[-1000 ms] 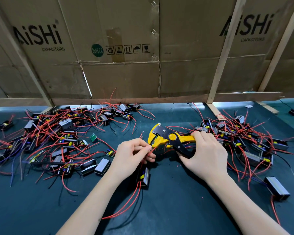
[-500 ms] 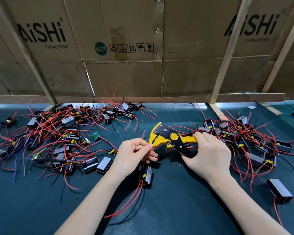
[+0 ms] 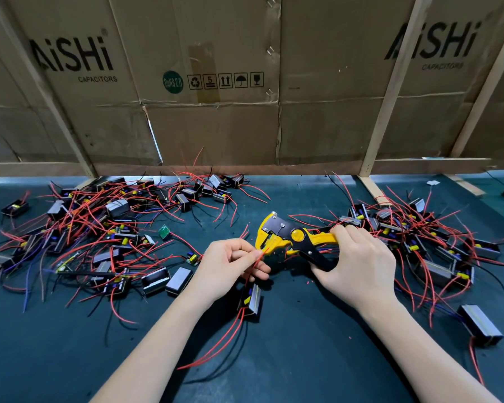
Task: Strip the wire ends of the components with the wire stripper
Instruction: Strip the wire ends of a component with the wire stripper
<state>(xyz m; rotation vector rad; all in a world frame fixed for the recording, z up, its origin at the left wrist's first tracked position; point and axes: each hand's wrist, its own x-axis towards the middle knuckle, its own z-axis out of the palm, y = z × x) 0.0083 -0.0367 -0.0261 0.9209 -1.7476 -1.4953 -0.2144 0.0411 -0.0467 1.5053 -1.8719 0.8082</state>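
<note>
My right hand [image 3: 358, 269] grips the handles of a yellow and black wire stripper [image 3: 288, 237], its jaws pointing left. My left hand [image 3: 230, 266] pinches a thin red wire [image 3: 261, 254] between thumb and forefinger, with the wire's tip right at the stripper's jaws. That wire runs down to a small black component [image 3: 252, 299] lying on the dark mat just below my left hand, with more red and black leads trailing toward me.
A big heap of components with red, blue and black wires [image 3: 85, 234] covers the mat on the left. Another heap [image 3: 425, 242] lies right, with one component [image 3: 480, 324] apart from it. A cardboard wall [image 3: 245, 112] with wooden battens closes the back.
The stripper's jaws and my left hand's wire tip stay together; both hands have barely shifted. The head camera has tilted slightly, moving the scene a little in view.
</note>
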